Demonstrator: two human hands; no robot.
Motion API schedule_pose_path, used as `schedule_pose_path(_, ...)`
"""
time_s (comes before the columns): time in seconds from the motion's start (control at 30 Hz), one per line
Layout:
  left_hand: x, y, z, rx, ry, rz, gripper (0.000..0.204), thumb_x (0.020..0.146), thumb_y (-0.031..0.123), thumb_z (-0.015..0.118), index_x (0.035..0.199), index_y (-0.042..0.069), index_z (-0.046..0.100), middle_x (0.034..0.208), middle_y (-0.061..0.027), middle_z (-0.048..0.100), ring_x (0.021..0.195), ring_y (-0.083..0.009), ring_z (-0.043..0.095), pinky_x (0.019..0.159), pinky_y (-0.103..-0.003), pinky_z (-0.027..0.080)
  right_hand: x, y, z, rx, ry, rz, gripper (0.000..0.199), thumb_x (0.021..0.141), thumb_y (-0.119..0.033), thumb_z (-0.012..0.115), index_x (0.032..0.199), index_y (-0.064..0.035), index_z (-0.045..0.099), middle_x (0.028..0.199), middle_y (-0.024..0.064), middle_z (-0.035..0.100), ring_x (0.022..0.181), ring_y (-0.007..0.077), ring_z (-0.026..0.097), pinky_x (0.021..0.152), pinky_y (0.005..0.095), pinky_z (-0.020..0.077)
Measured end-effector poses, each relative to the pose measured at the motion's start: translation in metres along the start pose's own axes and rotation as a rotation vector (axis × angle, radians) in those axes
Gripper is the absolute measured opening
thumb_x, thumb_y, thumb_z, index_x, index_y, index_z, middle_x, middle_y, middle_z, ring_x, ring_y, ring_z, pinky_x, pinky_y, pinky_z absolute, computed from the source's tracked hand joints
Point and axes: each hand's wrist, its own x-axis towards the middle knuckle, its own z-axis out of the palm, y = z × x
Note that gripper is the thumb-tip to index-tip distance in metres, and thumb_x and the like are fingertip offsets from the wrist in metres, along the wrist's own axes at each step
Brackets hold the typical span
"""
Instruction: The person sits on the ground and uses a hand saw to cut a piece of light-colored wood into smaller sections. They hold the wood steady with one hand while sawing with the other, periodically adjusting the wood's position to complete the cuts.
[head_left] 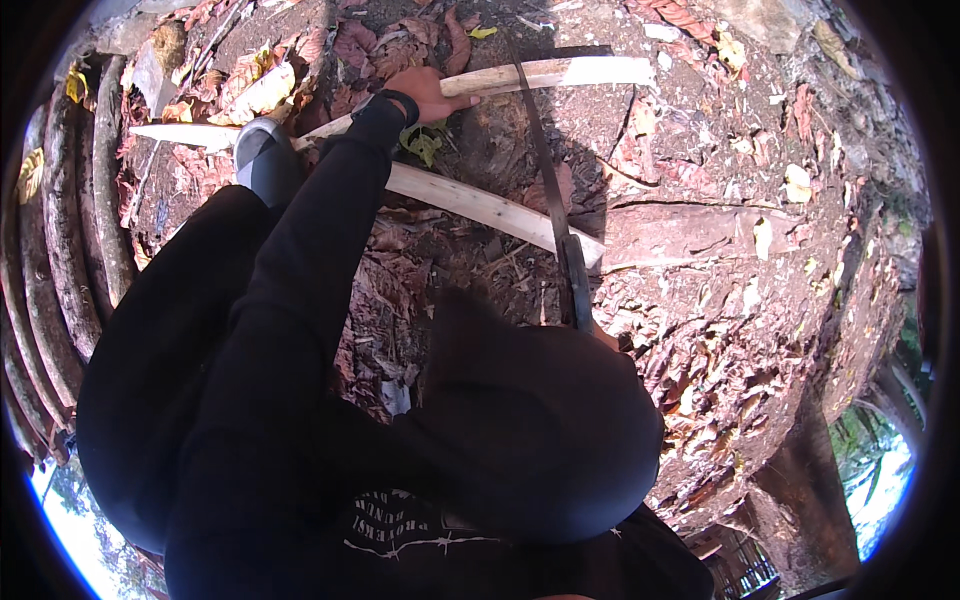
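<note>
My left hand point(425, 95), with a dark band at the wrist, is closed around a pale wooden strip point(540, 77). The strip's right end is bright and bare. Below it a second pale strip point(480, 207) slants across the ground. A grey shoe point(266, 163) on my left foot rests by a pale pointed wood end point(185, 134); whether that belongs to the second strip is hidden. A long, narrow machete point(545, 155) stands out from my right hand point(606, 338), its blade crossing the held strip. My knee hides most of that hand, but its grip is at the dark handle.
Brown leaves point(690, 390) and soil cover the ground. Several round poles point(65, 215) lie side by side at the left. A flat reddish-brown plank point(690, 235) is on the ground to the right. My bent knee point(540, 430) fills the lower middle, close to the machete handle.
</note>
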Motion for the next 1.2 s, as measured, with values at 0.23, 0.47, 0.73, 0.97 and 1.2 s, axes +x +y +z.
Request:
schedule_pose_path(0.23, 0.008, 0.004, -0.013, 0.04, 0.014, -0.013, 0.099, 0.088, 0.093, 0.051, 0.099, 0.0, 0.082, 0.08, -0.0237, 0.075, 0.082, -0.0418, 0.076, 0.082, -0.052, 0.06, 0.098, -0.002, 0.048, 0.129, -0.006, -0.187, 0.014, 0.101, -0.011, 0.071, 0.093, -0.0009, 0.067, 0.07, -0.0016, 0.055, 0.066, 0.0074, 0.046, 0.059, 0.0299, 0.0394)
schedule_pose_path(0.47, 0.003, 0.013, -0.021, 0.017, 0.005, 0.054, 0.095, 0.09, 0.091, 0.05, 0.099, 0.001, 0.082, 0.086, -0.0238, 0.076, 0.087, -0.0417, 0.076, 0.084, -0.052, 0.06, 0.036, -0.007, 0.01, -0.04, -0.01, -0.1, 0.012, 0.1, -0.009, 0.069, 0.099, 0.0025, 0.071, 0.069, 0.0057, 0.062, 0.063, 0.0104, 0.054, 0.059, 0.0332, 0.0456)
schedule_pose_path(0.73, 0.003, 0.005, -0.004, -0.031, 0.052, 0.0, 0.098, 0.088, 0.091, 0.053, 0.101, -0.002, 0.081, 0.089, -0.027, 0.076, 0.092, -0.0439, 0.076, 0.089, -0.052, 0.059, 0.109, 0.01, 0.058, 0.107, 0.025, -0.282, 0.016, 0.099, -0.011, 0.072, 0.09, 0.001, 0.067, 0.068, 0.0091, 0.06, 0.059, 0.0146, 0.053, 0.058, 0.0357, 0.0443)
schedule_pose_path(0.97, -0.003, -0.012, -0.007, -0.009, -0.025, 0.015, 0.098, 0.088, 0.091, 0.053, 0.109, -0.001, 0.08, 0.093, -0.0279, 0.077, 0.094, -0.0457, 0.076, 0.09, -0.052, 0.06, 0.051, -0.019, 0.013, 0.002, -0.079, 0.008, 0.014, 0.1, -0.011, 0.071, 0.096, 0.0022, 0.069, 0.065, 0.0052, 0.057, 0.061, 0.0104, 0.051, 0.058, 0.031, 0.0435)
schedule_pose_path(1.2, 0.005, -0.006, 0.005, 0.025, 0.016, 0.067, 0.101, 0.088, 0.093, 0.051, 0.094, -0.003, 0.08, 0.083, -0.0239, 0.074, 0.083, -0.0385, 0.076, 0.08, -0.051, 0.061, 0.067, 0.001, 0.027, 0.129, -0.054, -0.1, 0.019, 0.101, -0.012, 0.072, 0.089, 0.0001, 0.063, 0.067, -0.0018, 0.054, 0.065, 0.008, 0.046, 0.059, 0.0315, 0.0392)
